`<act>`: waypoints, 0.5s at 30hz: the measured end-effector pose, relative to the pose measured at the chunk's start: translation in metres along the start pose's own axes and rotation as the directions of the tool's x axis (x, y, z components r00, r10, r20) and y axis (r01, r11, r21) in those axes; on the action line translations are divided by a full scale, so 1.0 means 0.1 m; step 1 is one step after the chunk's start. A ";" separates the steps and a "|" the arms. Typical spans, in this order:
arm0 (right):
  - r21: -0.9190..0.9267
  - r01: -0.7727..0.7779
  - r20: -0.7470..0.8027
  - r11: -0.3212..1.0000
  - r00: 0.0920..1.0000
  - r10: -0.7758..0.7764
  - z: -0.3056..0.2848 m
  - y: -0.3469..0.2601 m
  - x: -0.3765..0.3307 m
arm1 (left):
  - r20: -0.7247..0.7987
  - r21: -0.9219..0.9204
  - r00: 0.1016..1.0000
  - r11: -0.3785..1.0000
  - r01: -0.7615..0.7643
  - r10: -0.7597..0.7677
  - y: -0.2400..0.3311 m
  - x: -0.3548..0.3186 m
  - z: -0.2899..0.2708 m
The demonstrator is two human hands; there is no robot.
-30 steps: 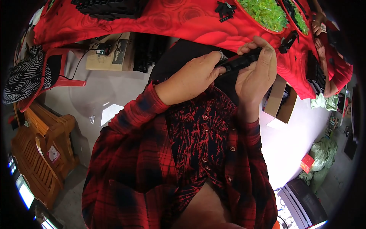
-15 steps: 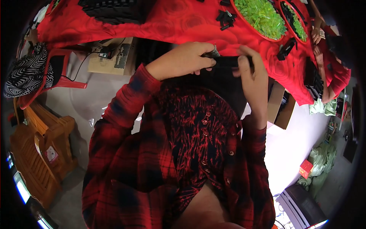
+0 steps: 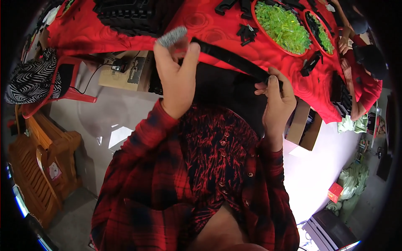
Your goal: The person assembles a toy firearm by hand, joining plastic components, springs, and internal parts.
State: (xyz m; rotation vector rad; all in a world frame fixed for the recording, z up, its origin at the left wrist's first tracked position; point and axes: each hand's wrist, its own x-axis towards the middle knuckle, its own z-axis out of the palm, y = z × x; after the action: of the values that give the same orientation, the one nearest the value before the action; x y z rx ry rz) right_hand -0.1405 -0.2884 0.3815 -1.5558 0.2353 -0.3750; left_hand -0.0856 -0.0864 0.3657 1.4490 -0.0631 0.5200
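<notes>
Gripping black strip, right fingers partly hiding 1 end

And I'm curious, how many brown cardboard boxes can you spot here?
2: one below the edge of the red tablecloth, to the left; the other, open, right of the right hand. More may be hidden beneath the cloth.

I see free way over red cloth, between black stack and small black pieces. Farther right, heap of green pieces obstructs. Black strip crosses gap between left hand and right hand.
</notes>
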 end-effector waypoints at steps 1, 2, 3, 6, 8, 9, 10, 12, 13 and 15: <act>0.001 0.003 0.003 1.000 1.000 -0.003 0.01 0.01 -0.01 | 0.013 0.002 0.994 0.994 0.108 -0.108 -0.02 -0.09 -0.02; -0.058 0.058 -0.005 0.997 0.998 -0.059 0.02 0.02 -0.02 | 0.012 -0.080 0.989 0.986 0.145 -0.144 -0.07 -0.18 -0.03; -0.119 0.112 -0.011 0.987 0.993 -0.114 0.02 0.03 -0.02 | 0.010 -0.081 0.990 0.986 0.143 -0.143 -0.10 -0.22 -0.02; -0.073 0.125 -0.041 0.989 0.991 -0.128 0.06 0.05 -0.04 | -0.007 -0.224 0.954 0.930 0.290 -0.299 -0.18 -0.26 0.03; -0.053 0.099 -0.048 0.994 0.994 -0.101 0.08 0.04 -0.06 | 0.159 -0.276 0.904 0.862 0.426 -0.396 -0.14 -0.24 0.02; -0.030 0.073 -0.053 0.997 0.996 -0.074 0.10 0.05 -0.06 | 0.324 -0.300 0.824 0.775 0.556 -0.465 -0.13 -0.23 0.01; -0.027 0.074 -0.044 0.997 0.996 -0.075 0.12 0.07 -0.08 | 0.427 -0.281 0.779 0.751 0.597 -0.459 -0.13 -0.24 0.02; -0.044 0.103 0.000 0.994 0.995 -0.103 0.17 0.11 -0.14 | 0.507 -0.301 0.741 0.714 0.632 -0.441 -0.07 -0.31 0.09; -0.043 0.104 0.002 0.994 0.995 -0.104 0.20 0.13 -0.17 | 0.533 -0.308 0.721 0.691 0.653 -0.443 0.00 -0.32 0.15; -0.036 0.071 0.057 0.997 0.996 -0.069 0.25 0.17 -0.24 | 0.507 -0.343 0.731 0.672 0.657 -0.457 0.02 -0.34 0.19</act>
State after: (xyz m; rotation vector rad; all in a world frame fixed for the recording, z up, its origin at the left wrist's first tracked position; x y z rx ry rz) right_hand -0.1519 -0.2566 0.3632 -1.6128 0.1460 -0.3832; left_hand -0.1111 -0.1145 0.3582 0.9459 -0.0438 -0.3072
